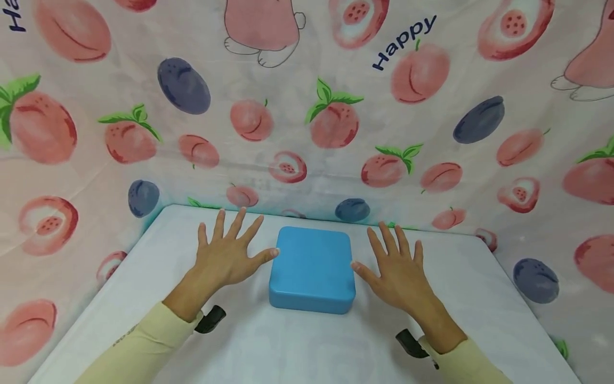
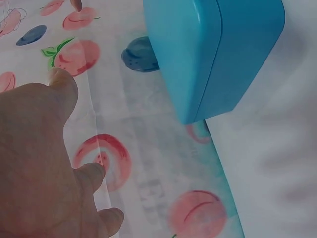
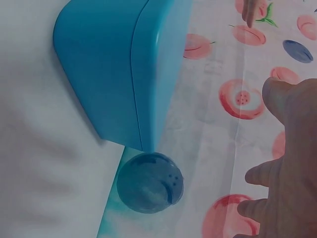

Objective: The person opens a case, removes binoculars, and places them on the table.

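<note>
A blue square box [image 1: 312, 266] with rounded corners sits on the white table in the head view. A thin seam near its top, like a lid line, shows on the box [image 2: 218, 64] in the left wrist view and on the box [image 3: 114, 64] in the right wrist view. My left hand [image 1: 223, 261] is spread beside the box's left side, thumb toward its edge. On the other side my right hand [image 1: 398, 274] is spread too, its thumb close to the right edge. Both hands hold nothing; whether either thumb touches the box I cannot tell.
The white table [image 1: 307, 346] ends at a back edge against a fruit-printed cloth [image 1: 297, 122], which also hangs along both sides. A dark device is strapped at the left wrist [image 1: 210, 320] and another at the right wrist [image 1: 411, 343].
</note>
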### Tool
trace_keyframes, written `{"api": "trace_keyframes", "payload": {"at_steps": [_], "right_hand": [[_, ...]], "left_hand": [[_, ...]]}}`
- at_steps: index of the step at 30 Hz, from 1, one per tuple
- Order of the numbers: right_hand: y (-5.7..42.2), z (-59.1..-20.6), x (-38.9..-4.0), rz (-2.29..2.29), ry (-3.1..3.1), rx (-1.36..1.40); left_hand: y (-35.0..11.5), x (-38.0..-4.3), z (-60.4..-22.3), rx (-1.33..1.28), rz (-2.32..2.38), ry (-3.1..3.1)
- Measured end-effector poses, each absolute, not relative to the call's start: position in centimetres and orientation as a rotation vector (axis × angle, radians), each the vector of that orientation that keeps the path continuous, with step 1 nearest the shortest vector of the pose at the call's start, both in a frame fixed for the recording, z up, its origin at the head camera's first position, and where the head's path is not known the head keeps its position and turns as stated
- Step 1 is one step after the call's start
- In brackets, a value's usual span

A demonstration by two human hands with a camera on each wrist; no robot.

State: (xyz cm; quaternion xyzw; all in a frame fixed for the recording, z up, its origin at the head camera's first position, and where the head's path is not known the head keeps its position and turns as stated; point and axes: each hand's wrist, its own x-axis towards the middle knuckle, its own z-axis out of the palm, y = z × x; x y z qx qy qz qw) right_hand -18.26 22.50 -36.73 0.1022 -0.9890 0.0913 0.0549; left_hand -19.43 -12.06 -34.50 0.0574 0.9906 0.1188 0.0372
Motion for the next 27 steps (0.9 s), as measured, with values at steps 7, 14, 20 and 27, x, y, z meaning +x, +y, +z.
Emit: {"api": "trace_keyframes", "payload": {"at_steps": [7,14,20,27], "right_hand": [[22.3,-37.0,-18.3,0.257,-3.017,0.296],[22.5,-37.8,-18.2,0.234,-3.014,0.291],[22.6,-38.3,-18.4,0.227,-3.008,0.296],[22.6,-38.2,-18.1,0.235,-3.002,0.296]], "left_hand": [[-12.2,-19.5,-34.8,0.164,0.343,3.059],[-12.2,-19.4,-35.3,0.179,0.351,3.067],[-12.3,-19.4,-35.5,0.183,0.361,3.075],[-12.4,-19.4,-35.9,0.191,0.381,3.075]]}}
